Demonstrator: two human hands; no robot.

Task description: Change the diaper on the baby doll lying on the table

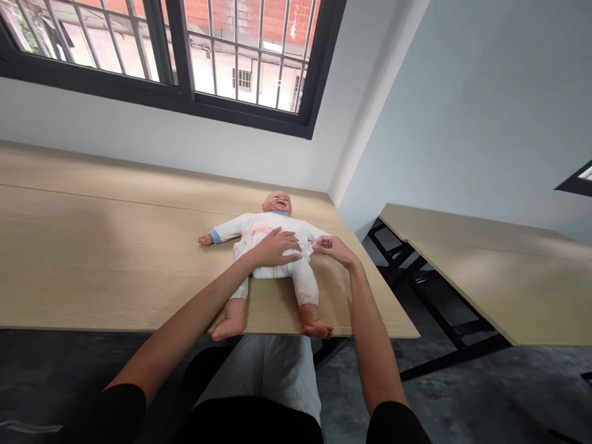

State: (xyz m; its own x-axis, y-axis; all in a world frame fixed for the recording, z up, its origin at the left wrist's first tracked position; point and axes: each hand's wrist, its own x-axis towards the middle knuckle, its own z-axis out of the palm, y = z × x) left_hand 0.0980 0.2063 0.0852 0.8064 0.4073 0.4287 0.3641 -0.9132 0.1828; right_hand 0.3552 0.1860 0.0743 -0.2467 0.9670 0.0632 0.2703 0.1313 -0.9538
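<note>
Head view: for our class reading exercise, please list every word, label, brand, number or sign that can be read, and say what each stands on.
No text can be read anywhere in this view.
White top on the doll: faint orange marks, too blurred to tell whether they include letters.
Brick wall outside the window: pale marks, too unclear to read as writing.
Table: no lettering shows.

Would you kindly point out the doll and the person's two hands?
Doll (264, 224), head view: clothed chest.
Left hand (275, 249), head view: back of hand.
Right hand (338, 248), head view: middle of hand.
</note>
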